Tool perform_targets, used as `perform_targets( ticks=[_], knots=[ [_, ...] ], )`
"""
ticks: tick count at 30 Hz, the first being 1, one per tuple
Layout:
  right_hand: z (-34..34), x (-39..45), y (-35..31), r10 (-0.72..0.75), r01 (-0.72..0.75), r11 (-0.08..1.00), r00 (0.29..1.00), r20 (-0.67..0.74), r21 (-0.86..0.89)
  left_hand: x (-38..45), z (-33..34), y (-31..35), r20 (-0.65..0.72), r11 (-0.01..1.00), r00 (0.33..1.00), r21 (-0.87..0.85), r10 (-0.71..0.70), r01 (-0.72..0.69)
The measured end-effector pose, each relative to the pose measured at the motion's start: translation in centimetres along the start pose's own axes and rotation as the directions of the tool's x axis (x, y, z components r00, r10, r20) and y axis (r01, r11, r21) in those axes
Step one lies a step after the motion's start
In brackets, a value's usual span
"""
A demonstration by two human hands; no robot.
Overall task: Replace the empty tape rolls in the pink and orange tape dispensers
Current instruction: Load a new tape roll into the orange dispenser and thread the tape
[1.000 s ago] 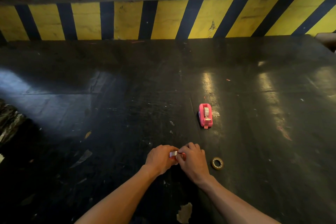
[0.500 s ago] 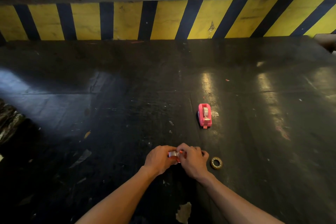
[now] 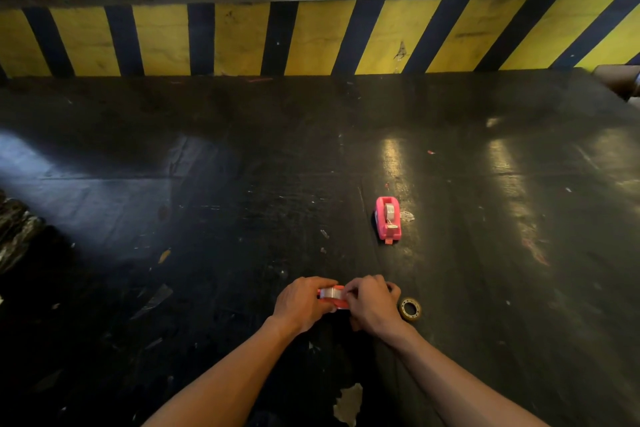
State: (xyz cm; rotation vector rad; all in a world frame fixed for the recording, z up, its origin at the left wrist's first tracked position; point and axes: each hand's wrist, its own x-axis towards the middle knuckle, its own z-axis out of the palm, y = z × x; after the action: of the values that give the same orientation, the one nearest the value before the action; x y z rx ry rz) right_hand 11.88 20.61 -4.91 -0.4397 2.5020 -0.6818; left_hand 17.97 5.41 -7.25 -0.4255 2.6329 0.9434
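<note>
The orange tape dispenser (image 3: 333, 299) sits between my two hands near the front of the dark table, a clear tape roll showing in its top. My left hand (image 3: 300, 303) grips its left side. My right hand (image 3: 371, 303) grips its right end, fingers curled over it. Most of the dispenser is hidden by the fingers. A pink tape dispenser (image 3: 388, 217) with a roll inside stands farther back, right of centre. A small brownish tape roll (image 3: 410, 309) lies flat on the table just right of my right hand.
A yellow-and-black striped barrier (image 3: 311, 38) runs along the far edge of the black table (image 3: 207, 201). A dark bundle (image 3: 15, 232) lies at the left edge. Another person's arm (image 3: 620, 80) shows at the far right. Scraps of tape and chipped paint dot the surface.
Both hands stay on the orange dispenser. My right fingers shifted slightly over its end, and more of the orange body with its clear roll now shows between the hands.
</note>
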Motion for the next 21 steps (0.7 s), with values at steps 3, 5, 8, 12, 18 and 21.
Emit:
perform_targets(
  ticks=[3,5,8,12,18,21],
  knots=[
    [-0.1,-0.1,-0.4,-0.001,0.001,1.000,1.000,0.003,-0.024,0.0,0.0,0.0,0.000,1.000,1.000,-0.010,0.001,-0.001],
    [-0.4,-0.3,-0.6,-0.006,0.007,0.998,1.000,0.014,-0.060,0.0,0.0,-0.1,-0.002,1.000,1.000,-0.009,0.005,-0.005],
    [-0.6,-0.5,-0.6,-0.047,0.050,0.995,0.998,0.032,-0.090,0.0,0.0,-0.2,0.002,1.000,1.000,-0.013,0.015,-0.015],
    [-0.2,-0.9,-0.3,-0.075,0.075,0.997,0.997,0.001,0.020,0.1,0.2,-0.3,0.009,1.000,1.000,-0.020,0.020,-0.020],
    [0.2,-1.3,0.1,-0.049,0.054,0.989,0.998,-0.041,0.140,0.0,0.2,-0.5,0.096,0.994,0.991,-0.071,0.090,-0.084],
    [0.2,-1.3,0.1,-0.032,0.039,0.982,0.999,-0.041,0.183,-0.4,0.1,-0.8,0.045,0.989,0.995,-0.123,0.094,-0.088]
  ],
)
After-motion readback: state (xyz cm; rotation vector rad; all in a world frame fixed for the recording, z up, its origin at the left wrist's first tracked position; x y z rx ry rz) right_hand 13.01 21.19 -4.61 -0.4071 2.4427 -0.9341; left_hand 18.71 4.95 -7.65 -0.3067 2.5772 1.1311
